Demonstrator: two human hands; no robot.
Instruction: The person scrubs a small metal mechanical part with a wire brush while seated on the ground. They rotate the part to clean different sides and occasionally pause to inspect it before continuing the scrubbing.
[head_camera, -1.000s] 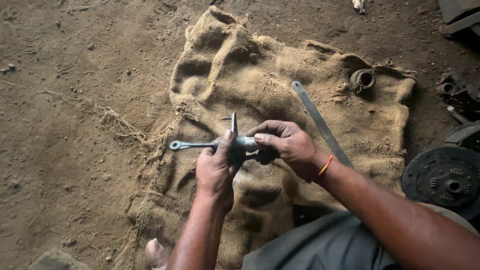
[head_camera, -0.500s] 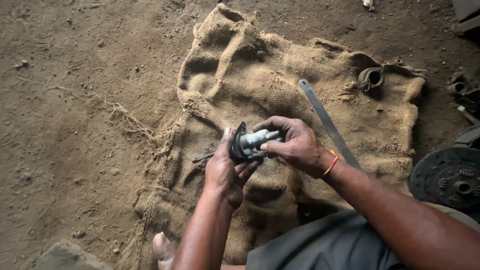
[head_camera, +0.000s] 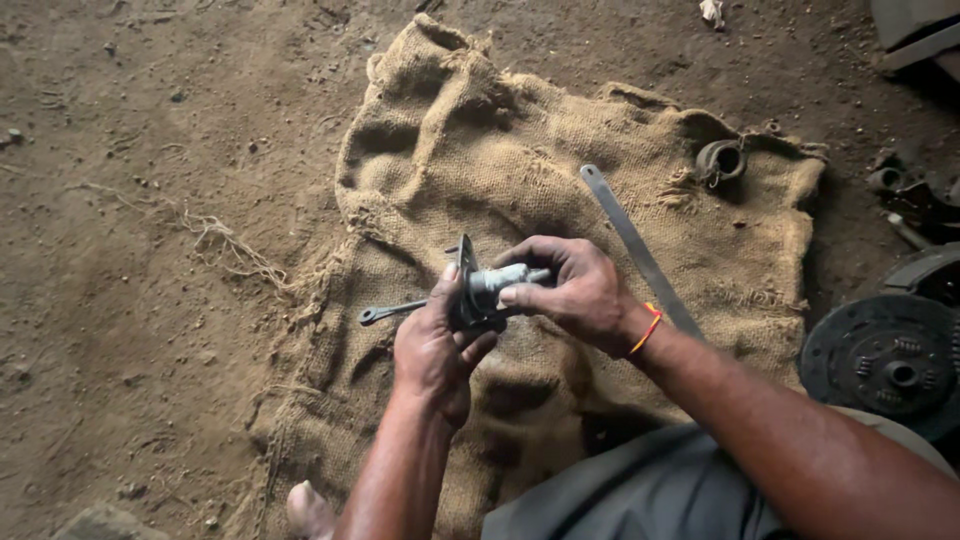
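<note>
Since a second ago I have turned the small metal cylinder part in my hands. Before, its flat flange stood edge-up between my palms with the wrench pointing out to the left at hand height; now the grey barrel points to the right and the flange stands upright against my left palm. My left hand is closed around the flange end from below, thumb up along the plate. My right hand pinches the barrel tip with the fingertips pressed together on it. The thin wrench now shows lower, just left of my left hand; I cannot tell whether it lies on the burlap sack or sticks out of the part.

Beyond my right hand lies a long flat metal bar, and farther off a short rusty sleeve. To the far right is a dark clutch disc. I see no packages, labels or signs.
</note>
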